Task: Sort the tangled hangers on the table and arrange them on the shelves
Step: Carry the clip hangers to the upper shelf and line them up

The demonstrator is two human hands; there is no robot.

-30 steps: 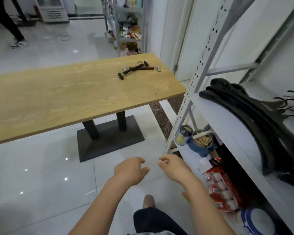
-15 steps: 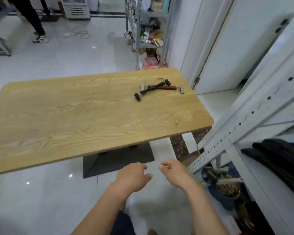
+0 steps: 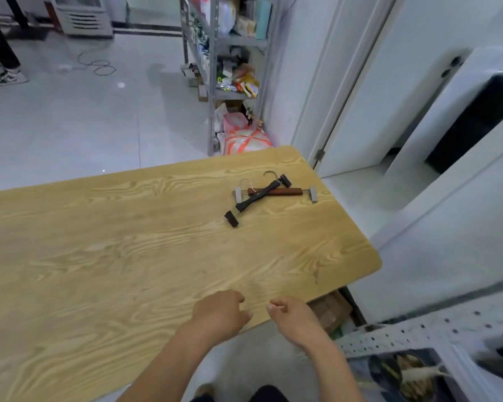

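Black hanger (image 3: 257, 196) lay diagonal, near-left to far-right, across the left-right brown hanger (image 3: 286, 192) at the table (image 3: 128, 256) far right; left hand (image 3: 219, 314) and right hand (image 3: 292, 319) loosely curled, empty, over near edge.

Lit evenly and fairly brightly in cool white, seemingly from overhead. Dotted with small bright glints on the glossy floor (image 3: 70, 126) at upper left. Shadowed only softly beneath the hangers (image 3: 262, 194) on the matte surface (image 3: 99, 256). Bowed hard toward the edges by the wide lens, curving the door frame (image 3: 339, 91). Smeared by motion blur at right and lower right across the shelf frame (image 3: 418, 330); sharpest near the centre.
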